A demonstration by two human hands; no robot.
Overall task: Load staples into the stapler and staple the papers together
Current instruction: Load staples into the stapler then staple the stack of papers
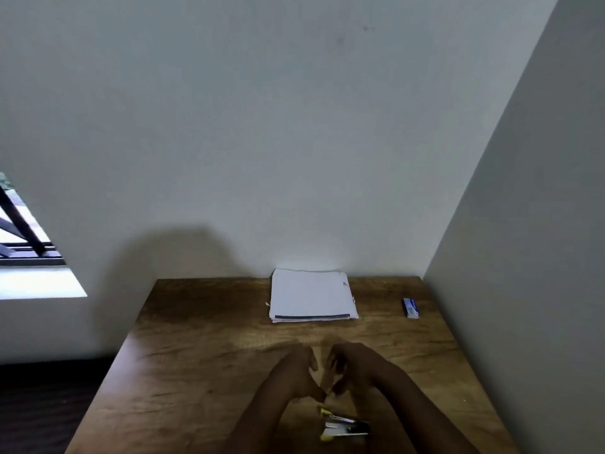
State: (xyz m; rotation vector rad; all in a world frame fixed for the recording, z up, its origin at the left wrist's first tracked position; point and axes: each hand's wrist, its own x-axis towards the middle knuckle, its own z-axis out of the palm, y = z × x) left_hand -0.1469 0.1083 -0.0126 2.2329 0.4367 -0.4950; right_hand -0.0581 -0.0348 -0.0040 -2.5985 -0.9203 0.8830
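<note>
My left hand and my right hand meet above the near middle of the wooden table. Their fingertips pinch a small thin piece between them; it is blurred and looks like a staple strip. Just below the hands, a black and yellow stapler lies on the table with its top swung open. A stack of white papers rests at the table's back edge against the wall. A small blue staple box sits at the back right.
The table stands in a corner, with walls behind it and to its right. A window is at the far left. Bare wood lies to the left of the hands and between the hands and the papers.
</note>
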